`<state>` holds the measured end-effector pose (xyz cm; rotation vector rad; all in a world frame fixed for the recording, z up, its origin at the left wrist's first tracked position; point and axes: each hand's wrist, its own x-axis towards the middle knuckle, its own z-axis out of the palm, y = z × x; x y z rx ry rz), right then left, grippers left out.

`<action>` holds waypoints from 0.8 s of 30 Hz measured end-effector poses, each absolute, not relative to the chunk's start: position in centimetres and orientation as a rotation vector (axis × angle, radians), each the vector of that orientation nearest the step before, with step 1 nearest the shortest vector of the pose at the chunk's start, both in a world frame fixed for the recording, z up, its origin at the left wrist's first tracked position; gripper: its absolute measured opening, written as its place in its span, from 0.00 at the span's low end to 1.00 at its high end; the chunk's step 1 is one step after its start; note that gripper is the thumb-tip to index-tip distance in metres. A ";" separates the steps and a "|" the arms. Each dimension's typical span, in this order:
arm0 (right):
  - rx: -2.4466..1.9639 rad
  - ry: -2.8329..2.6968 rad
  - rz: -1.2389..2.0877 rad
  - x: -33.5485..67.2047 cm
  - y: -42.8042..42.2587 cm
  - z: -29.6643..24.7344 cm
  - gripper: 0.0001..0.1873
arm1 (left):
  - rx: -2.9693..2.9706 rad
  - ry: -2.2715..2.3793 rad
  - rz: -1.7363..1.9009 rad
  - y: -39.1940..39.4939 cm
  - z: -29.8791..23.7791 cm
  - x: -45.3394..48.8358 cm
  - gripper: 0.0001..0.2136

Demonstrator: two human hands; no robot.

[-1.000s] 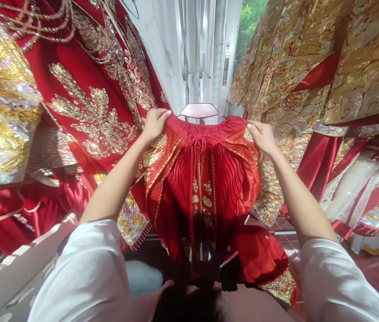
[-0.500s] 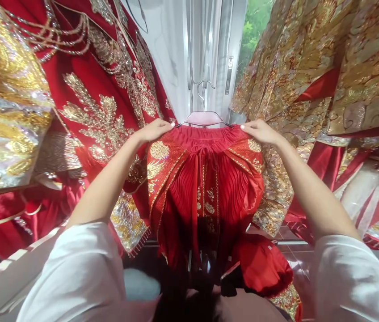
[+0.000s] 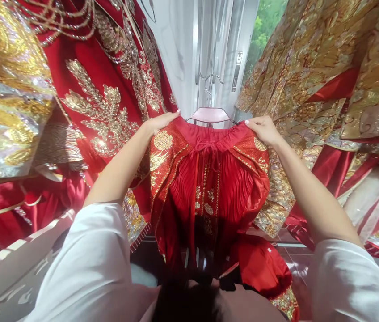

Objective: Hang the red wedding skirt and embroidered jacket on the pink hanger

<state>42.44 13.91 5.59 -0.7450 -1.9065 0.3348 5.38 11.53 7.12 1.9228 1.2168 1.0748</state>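
Note:
A red pleated skirt (image 3: 183,183) with gold embroidery hangs upright in front of me. Its gathered waistband carries a drawstring tied in a bow. My left hand (image 3: 163,123) grips the waistband's left end, thumb lying along the top edge. At the opposite end, my right hand (image 3: 262,129) pinches the waistband between thumb and fingers. Between my hands rises a hanger (image 3: 209,115) with a pale pink middle and a metal hook; its outer ends are hidden by the waistband and hands. The skirt's lower part falls into dark shadow.
A red dress (image 3: 85,85) with gold sequins hangs close on the left. Gold embroidered garments (image 3: 296,89) crowd the right side. Below right lies red cloth (image 3: 263,264) above a tiled floor. A white door frame (image 3: 234,53) stands behind the hanger.
The view has shifted slightly, and the skirt and hanger sit a little further right in it. My left thumb is raised more along the waistband. Both hands keep hold of the skirt.

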 end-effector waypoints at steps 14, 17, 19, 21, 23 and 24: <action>-0.749 -2.004 0.329 43.2 13.3 5.6 0.27 | 2.400 1.432 1.320 8.0 6.9 6.1 0.24; -0.708 -1.933 0.259 42.6 13.9 5.7 0.27 | 2.232 1.358 1.343 9.9 6.5 6.5 0.27; -0.731 -1.977 0.279 42.5 14.3 5.9 0.29 | 2.095 1.293 1.142 11.0 6.3 6.4 0.29; -0.785 -2.062 0.253 42.5 14.3 5.9 0.31 | 1.960 1.228 0.924 11.4 6.3 6.0 0.30; -0.842 -2.110 0.117 42.7 13.7 5.6 0.31 | 1.905 1.237 0.880 10.7 6.3 5.4 0.31; -0.868 -2.102 0.018 42.9 13.2 5.1 0.30 | 1.931 1.288 0.939 10.0 6.3 5.2 0.33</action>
